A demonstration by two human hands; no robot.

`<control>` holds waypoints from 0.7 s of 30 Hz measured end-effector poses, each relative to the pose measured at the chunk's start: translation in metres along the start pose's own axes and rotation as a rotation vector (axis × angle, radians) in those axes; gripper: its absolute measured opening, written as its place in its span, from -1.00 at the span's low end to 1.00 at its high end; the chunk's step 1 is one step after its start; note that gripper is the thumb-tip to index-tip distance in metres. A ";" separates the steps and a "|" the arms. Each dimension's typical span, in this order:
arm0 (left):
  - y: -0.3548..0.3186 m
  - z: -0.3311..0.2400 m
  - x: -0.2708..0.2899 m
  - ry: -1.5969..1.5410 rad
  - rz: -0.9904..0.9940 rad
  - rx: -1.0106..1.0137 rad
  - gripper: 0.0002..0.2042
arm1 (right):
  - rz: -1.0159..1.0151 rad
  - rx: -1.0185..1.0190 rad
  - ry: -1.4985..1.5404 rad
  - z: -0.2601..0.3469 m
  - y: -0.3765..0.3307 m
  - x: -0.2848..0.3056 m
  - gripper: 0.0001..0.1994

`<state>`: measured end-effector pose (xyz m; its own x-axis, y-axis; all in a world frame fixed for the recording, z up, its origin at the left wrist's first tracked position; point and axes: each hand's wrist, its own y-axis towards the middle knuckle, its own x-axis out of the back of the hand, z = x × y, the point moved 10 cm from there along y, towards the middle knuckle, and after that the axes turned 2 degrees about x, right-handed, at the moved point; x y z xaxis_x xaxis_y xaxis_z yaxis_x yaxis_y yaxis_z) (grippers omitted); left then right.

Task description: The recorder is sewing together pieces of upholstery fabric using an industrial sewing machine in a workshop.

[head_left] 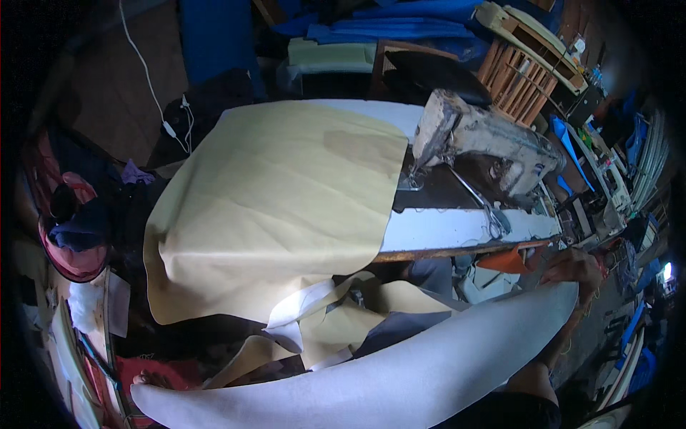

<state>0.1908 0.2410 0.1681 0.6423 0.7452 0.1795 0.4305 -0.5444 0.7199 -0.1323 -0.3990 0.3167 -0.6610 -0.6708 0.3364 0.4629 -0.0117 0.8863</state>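
A long crescent-shaped piece of pale sheet material [371, 390], looking like the fabric backing of leatherette, stretches across the front. Its upper right tip is gripped by my right hand [574, 269], whose fingers are closed at the edge. At the lower left tip only a few fingers of my left hand [148, 377] show; the rest is behind the piece. Beyond it, a large cream leatherette sheet [279, 186] lies over the sewing table and drapes off its front. Cream and white offcut strips [339, 322] hang below the sheet.
An old sewing machine [493, 143] stands on the table's right side, with scissors [493, 218] beside it. An orange scrap [509, 259] lies under the front edge. Blue material [400, 25] is piled behind. A white cable [146, 71] hangs at the left, above a pink bag [78, 261].
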 end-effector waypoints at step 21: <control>-0.086 -0.093 -0.199 -0.647 0.156 0.164 -0.76 | 0.464 -0.406 0.395 -0.121 -0.062 -0.088 -0.62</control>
<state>-0.0334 0.1751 0.1328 0.9321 0.3013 -0.2009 0.3603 -0.7158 0.5982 -0.0311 -0.4290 0.1932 -0.1166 -0.8899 0.4411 0.8767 0.1165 0.4668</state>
